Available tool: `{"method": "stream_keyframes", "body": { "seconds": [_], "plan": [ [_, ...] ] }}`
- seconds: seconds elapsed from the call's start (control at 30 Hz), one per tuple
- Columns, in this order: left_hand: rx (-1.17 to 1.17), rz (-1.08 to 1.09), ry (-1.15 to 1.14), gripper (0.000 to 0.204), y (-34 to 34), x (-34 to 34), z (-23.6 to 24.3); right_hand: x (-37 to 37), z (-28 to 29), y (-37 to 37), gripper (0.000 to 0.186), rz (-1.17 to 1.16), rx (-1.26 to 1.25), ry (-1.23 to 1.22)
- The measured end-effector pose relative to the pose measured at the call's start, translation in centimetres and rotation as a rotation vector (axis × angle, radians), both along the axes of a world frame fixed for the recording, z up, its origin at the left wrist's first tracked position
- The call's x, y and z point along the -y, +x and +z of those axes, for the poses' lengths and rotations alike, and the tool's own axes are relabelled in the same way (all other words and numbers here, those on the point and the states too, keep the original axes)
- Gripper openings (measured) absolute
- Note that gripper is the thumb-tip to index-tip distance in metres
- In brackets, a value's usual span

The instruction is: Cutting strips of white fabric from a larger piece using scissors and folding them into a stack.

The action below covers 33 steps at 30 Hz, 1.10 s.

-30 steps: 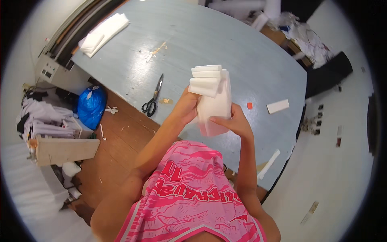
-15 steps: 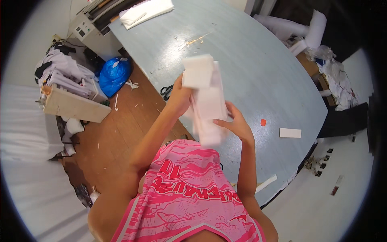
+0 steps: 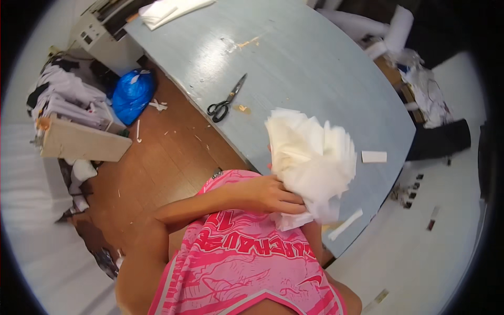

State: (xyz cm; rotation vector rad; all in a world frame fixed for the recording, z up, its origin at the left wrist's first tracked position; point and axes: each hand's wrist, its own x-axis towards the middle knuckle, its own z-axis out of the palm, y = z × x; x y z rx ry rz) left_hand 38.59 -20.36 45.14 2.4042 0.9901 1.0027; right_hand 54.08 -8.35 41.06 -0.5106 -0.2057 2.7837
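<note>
A thick bundle of thin white sheets [image 3: 315,152], fabric or paper, is fanned out over the table's near edge, in front of my pink jersey. My left hand [image 3: 281,196] reaches across my body and is closed on the bundle's lower end, fingers curled over it. Beneath the bundle comes my right forearm [image 3: 313,239]; the sheets hide that hand. A small reddish sliver shows at the bundle's left edge, perhaps fingertips. Black-handled scissors [image 3: 230,98] lie on the table to the left, beyond my left hand.
The grey-blue table [image 3: 294,63] carries a small white strip [image 3: 374,157] at right, a longer strip [image 3: 346,224] near the edge and a white stack [image 3: 170,11] at the far left. A blue bag [image 3: 134,96] and a light-coloured box [image 3: 86,139] stand on the floor at left.
The white bundle has moved right and nearer, fanning out from a narrow stack. My left hand has swung right to its lower end; my right hand has gone behind it. The scissors are now uncovered.
</note>
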Motion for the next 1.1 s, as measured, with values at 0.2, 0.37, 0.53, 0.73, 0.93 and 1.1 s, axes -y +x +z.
{"method": "stream_keyframes", "body": {
  "seconds": [0.2,0.37,0.53,0.73,0.93,1.1],
  "plan": [
    [0.324,0.066,0.091,0.063,-5.3,5.5,-3.4,7.3,-4.1,-2.7,0.077,-0.024,0.029,-0.093],
    [0.822,0.193,-0.606,0.061,-10.5,12.2,-9.1,12.6,-7.3,-7.7,0.081,0.068,0.019,-0.178],
    [0.566,0.248,-0.459,0.059,-15.1,18.3,-8.5,16.3,-6.1,-14.9,0.094,0.105,0.116,-0.292],
    [0.467,0.188,-0.318,0.070,-20.5,22.2,-7.6,19.0,-4.4,-22.9,0.071,0.253,0.334,-0.004],
    [0.529,0.219,-0.389,0.068,-27.1,25.7,-8.4,19.5,-5.6,-30.5,0.036,0.725,0.609,0.341],
    [0.311,0.483,-0.170,0.069,-34.4,28.6,-7.7,20.5,-3.5,-41.8,0.034,0.701,0.501,0.467]
  ]
}}
